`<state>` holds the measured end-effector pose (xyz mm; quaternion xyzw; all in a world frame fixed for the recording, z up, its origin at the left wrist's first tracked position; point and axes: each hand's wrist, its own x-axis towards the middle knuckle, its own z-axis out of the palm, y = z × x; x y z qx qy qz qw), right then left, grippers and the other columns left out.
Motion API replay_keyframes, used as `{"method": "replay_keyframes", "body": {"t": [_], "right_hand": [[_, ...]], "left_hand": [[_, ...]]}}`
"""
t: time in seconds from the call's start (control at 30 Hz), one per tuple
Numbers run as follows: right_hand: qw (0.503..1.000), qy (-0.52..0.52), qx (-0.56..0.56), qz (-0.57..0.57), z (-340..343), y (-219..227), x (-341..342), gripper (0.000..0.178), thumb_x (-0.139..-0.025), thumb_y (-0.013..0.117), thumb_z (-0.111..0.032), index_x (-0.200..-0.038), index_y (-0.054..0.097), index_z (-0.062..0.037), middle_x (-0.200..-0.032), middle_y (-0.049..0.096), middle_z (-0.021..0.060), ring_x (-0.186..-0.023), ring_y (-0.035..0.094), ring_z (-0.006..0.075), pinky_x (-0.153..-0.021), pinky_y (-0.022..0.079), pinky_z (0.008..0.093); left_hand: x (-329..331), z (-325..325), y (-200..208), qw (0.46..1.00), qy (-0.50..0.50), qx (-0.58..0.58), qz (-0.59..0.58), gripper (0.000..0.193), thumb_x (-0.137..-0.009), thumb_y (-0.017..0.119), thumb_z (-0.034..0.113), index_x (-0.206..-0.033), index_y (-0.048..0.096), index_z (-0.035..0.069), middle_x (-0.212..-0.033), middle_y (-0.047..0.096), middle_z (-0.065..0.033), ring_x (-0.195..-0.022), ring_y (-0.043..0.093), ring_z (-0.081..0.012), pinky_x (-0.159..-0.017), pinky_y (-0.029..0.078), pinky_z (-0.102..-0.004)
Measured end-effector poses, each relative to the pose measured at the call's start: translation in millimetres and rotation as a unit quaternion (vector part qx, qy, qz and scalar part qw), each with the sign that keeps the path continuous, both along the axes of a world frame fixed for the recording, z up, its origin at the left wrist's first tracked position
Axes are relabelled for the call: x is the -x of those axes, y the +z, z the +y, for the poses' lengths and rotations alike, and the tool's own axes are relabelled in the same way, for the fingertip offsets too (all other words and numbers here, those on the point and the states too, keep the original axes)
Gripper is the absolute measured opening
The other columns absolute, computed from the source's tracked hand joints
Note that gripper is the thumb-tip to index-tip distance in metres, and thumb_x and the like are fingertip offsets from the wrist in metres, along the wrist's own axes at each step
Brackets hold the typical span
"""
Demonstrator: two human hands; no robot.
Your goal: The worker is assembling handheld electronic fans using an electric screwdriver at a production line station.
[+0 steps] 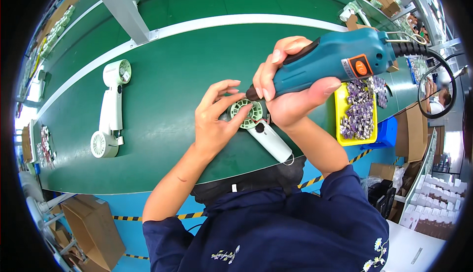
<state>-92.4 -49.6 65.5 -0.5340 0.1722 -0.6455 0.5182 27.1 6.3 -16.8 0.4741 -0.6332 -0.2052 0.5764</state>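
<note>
Teal, green and white on a dark green desk

The driver [340, 62] is teal with a black grip and an orange label; the fan [258, 124] under it is white with a pale green grille. The desk [172, 74] is dark green, edged white. At right, a yellow tray [345, 139] holds purple parts [359, 109]. Two white fans [111, 109] lie at left. The sleeves [295, 227] are navy with small flowers.
</note>
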Motion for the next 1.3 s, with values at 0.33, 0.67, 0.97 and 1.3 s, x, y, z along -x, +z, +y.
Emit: {"method": "replay_keyframes", "body": {"t": [0.33, 0.67, 0.97, 1.3], "right_hand": [[0.992, 0.09, 0.001, 0.092, -5, -20, -25, 0.074, -0.075, 0.06, -0.069, -0.094, 0.049, 0.0024, -0.079, 0.051, 0.0083, -0.044, 0.047, 0.0096, -0.038, 0.035, 0.0227], [0.995, 0.076, 0.0, 0.065, 1, -20, -24, 0.075, -0.072, 0.069, -0.063, -0.098, 0.046, 0.003, -0.079, 0.051, 0.0091, -0.045, 0.048, 0.0092, -0.041, 0.04, 0.0219], [0.99, -0.073, -0.049, -0.113, -14, 14, 63, 0.078, -0.077, 0.039, -0.081, -0.105, 0.048, -0.0085, -0.095, 0.05, 0.0034, -0.04, 0.04, 0.0094, -0.036, 0.032, 0.0246], [0.998, -0.015, -0.041, -0.051, 18, -43, 98, 0.086, -0.069, 0.039, -0.087, -0.1, 0.045, -0.0071, -0.09, 0.048, 0.0052, -0.038, 0.043, 0.0122, -0.033, 0.035, 0.0266]], "left_hand": [[-4, 0, -6, 0.995, -0.042, -0.084, 0.033, 0.038, -0.066, 0.08, 0.014, -0.096, 0.062, -0.002, -0.095, 0.065, -0.0159, -0.086, 0.066, -0.0266, -0.076, 0.052, -0.0344], [-4, 1, 2, 0.97, -0.148, -0.191, -0.02, 0.062, -0.058, 0.086, 0.03, -0.103, 0.056, -0.001, -0.095, 0.064, -0.0194, -0.09, 0.064, -0.0351, -0.078, 0.05, -0.0402], [-8, -9, 13, 0.973, -0.126, -0.191, -0.026, 0.054, -0.063, 0.082, 0.019, -0.109, 0.057, 0.005, -0.097, 0.065, -0.0113, -0.092, 0.065, -0.0237, -0.082, 0.05, -0.0354], [1, -21, 13, 0.964, -0.134, -0.231, 0.018, 0.063, -0.067, 0.08, 0.014, -0.119, 0.047, 0.005, -0.111, 0.061, -0.0106, -0.099, 0.062, -0.0218, -0.086, 0.049, -0.0342]]}}
